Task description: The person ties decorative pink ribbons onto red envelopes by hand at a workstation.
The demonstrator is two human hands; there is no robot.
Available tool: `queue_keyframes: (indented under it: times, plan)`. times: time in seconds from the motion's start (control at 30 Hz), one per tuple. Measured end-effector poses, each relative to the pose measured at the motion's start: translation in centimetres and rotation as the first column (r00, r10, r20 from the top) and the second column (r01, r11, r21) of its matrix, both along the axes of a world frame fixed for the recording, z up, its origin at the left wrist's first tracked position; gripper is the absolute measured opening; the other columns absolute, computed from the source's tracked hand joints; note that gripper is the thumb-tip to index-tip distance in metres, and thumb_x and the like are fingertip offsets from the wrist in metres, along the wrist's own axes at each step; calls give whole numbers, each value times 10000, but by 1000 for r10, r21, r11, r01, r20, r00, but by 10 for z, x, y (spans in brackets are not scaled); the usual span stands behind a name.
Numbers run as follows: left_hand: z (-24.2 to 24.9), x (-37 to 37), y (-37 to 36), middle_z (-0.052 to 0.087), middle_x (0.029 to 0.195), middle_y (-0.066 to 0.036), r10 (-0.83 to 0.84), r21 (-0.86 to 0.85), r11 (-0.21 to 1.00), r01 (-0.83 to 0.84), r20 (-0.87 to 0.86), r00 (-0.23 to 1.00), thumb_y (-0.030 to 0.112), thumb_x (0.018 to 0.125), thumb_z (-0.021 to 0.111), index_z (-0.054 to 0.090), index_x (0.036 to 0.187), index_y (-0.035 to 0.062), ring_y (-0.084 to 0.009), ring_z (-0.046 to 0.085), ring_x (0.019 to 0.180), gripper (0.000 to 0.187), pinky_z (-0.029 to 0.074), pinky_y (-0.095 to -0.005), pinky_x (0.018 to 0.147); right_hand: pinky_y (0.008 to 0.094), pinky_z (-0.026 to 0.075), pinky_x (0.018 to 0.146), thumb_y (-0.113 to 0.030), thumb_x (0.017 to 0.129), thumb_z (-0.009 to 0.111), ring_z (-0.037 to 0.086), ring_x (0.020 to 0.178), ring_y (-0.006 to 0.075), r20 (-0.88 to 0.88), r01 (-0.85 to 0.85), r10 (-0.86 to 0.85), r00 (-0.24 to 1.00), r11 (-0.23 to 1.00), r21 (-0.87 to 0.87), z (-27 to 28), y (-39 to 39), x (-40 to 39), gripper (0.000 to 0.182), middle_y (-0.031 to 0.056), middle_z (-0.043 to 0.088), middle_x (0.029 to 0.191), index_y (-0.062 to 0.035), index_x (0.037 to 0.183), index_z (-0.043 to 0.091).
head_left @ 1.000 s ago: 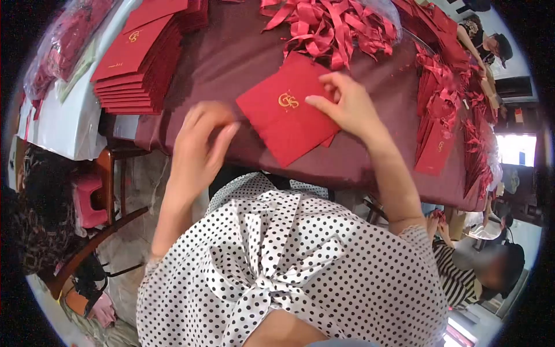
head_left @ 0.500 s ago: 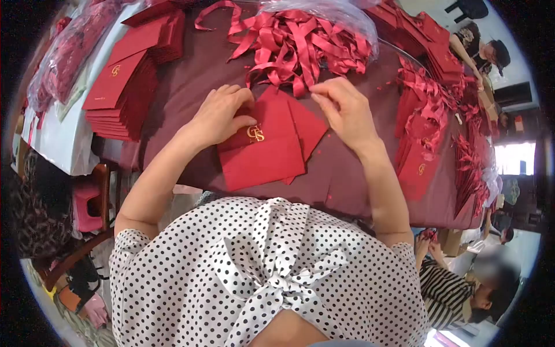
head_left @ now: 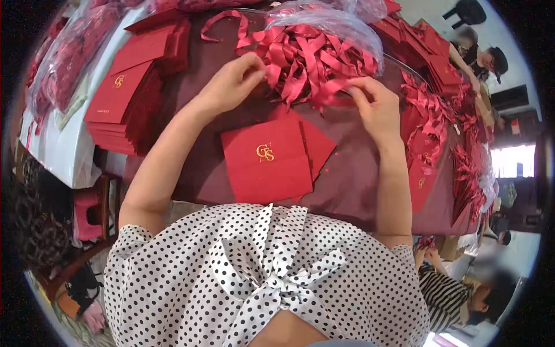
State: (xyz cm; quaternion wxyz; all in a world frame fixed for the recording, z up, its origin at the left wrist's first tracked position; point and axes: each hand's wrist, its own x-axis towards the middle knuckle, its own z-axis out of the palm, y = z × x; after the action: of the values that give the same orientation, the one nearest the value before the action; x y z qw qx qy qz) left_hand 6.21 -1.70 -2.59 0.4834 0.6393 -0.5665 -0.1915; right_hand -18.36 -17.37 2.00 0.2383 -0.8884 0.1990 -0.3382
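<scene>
My right hand [head_left: 377, 109] pinches a red satin ribbon [head_left: 335, 95], which is slightly blurred, at the near right side of a heap of loose ribbons [head_left: 306, 55]. At the heap's left edge, my left hand [head_left: 236, 84] has its fingers curled together; what lies between the fingertips, if anything, I cannot make out. Below both hands, a red card bag [head_left: 267, 170] with a gold monogram lies flat on the cloth. Another red piece [head_left: 318, 147] sticks out from under it on the right, and neither hand touches them.
Stacked red bags [head_left: 118, 107] stand at the left of the dark red tablecloth [head_left: 196, 156]. Ribboned bags [head_left: 425, 139] lie on the right. Clear plastic [head_left: 329, 17] surrounds the back of the ribbon heap. A person in a striped top [head_left: 442, 295] sits at the right.
Both hands have moved away from the red bag toward the ribbon heap. The left hand has let go of the bag, and the right hand has taken hold of a ribbon.
</scene>
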Motion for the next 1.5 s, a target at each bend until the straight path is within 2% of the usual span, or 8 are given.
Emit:
queue_keyframes:
  times: [0.17, 0.27, 0.37, 0.5, 0.67, 0.93, 1.03, 1.5]
  plan:
    - [-2, -10, -16, 601, 796, -160, -136, 41, 991, 130, 372, 918, 125, 840, 570, 561, 858, 7, -352, 586, 789, 120, 463, -403, 683, 417, 485, 764, -155, 766, 694, 594, 865, 289, -539, 56, -259, 801, 929, -365, 11, 20, -25, 232, 100, 648, 925, -67, 979, 659]
    - [0, -32, 7, 601, 809, -146, -187, 89, 982, 164, 428, 884, 217, 825, 641, 593, 837, 29, -344, 592, 824, 194, 473, -440, 731, 411, 485, 765, -140, 776, 682, 588, 886, 287, -312, 111, -229, 922, 930, -352, 18, 26, -31, 239, 102, 646, 962, -69, 1002, 654]
    - [2, -50, 20, 592, 837, -142, -198, 126, 979, 159, 436, 878, 269, 827, 659, 574, 808, 11, -351, 589, 827, 272, 466, -446, 714, 330, 504, 720, -106, 806, 665, 632, 835, 256, -107, 63, -55, 993, 995, 73, 18, 42, -22, 167, 103, 655, 922, -47, 962, 670]
    - [-7, -56, 18, 600, 813, -153, -218, 173, 972, 157, 428, 877, 256, 831, 661, 547, 784, 14, -358, 590, 804, 272, 459, -450, 704, 341, 501, 734, -25, 790, 640, 624, 836, 281, -202, -222, 227, 953, 974, 45, -19, 44, -8, 183, 119, 642, 925, -51, 970, 659]
    - [2, -51, 18, 595, 775, -202, -207, 310, 941, 136, 207, 956, 215, 846, 648, 529, 845, -10, -410, 577, 796, 255, 443, -448, 685, 322, 466, 838, 33, 781, 610, 585, 959, 244, -334, -198, 170, 927, 979, -54, -23, 27, -31, 242, 82, 616, 995, -58, 996, 674]
    - [-8, -33, 11, 620, 872, -75, -346, 306, 853, 422, -275, 897, 82, 810, 678, 583, 958, -20, -157, 577, 829, 204, 471, -302, 764, 351, 474, 798, -86, 745, 682, 587, 922, 270, -344, -212, 224, 912, 975, 71, -49, 18, -32, 247, 78, 601, 971, -94, 990, 661]
    - [-4, -36, 12, 614, 894, -62, -308, 339, 872, 352, -178, 935, 63, 763, 725, 582, 955, -19, -141, 567, 867, 253, 467, -287, 784, 344, 488, 738, -80, 724, 705, 604, 859, 272, -346, -59, 144, 927, 968, 244, -33, 36, -23, 243, 77, 601, 930, -83, 960, 647]
    - [-14, -32, 11, 597, 755, -32, -328, 220, 879, 422, -364, 872, 40, 780, 688, 592, 847, 2, -91, 531, 715, 123, 437, -255, 646, 316, 481, 681, -51, 787, 685, 604, 775, 192, -52, -118, 119, 992, 993, 12, -44, 35, -17, 86, 89, 607, 890, -39, 851, 630]
